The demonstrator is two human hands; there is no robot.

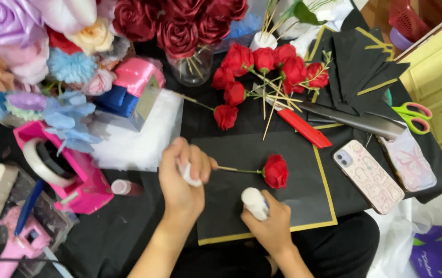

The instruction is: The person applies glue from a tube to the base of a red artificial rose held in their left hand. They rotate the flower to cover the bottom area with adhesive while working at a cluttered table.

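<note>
At frame centre, the left hand (182,177) pinches a rose (275,171) by its stem plus a white wad (189,175); the right hand (268,222) grips a white bottle (254,202), over a black sheet (262,154).

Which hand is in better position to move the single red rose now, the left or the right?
Probably the left. The left hand already pinches the stick of the single red rose, together with a small white piece. The right hand is busy gripping a white bottle and does not touch the rose.
</note>
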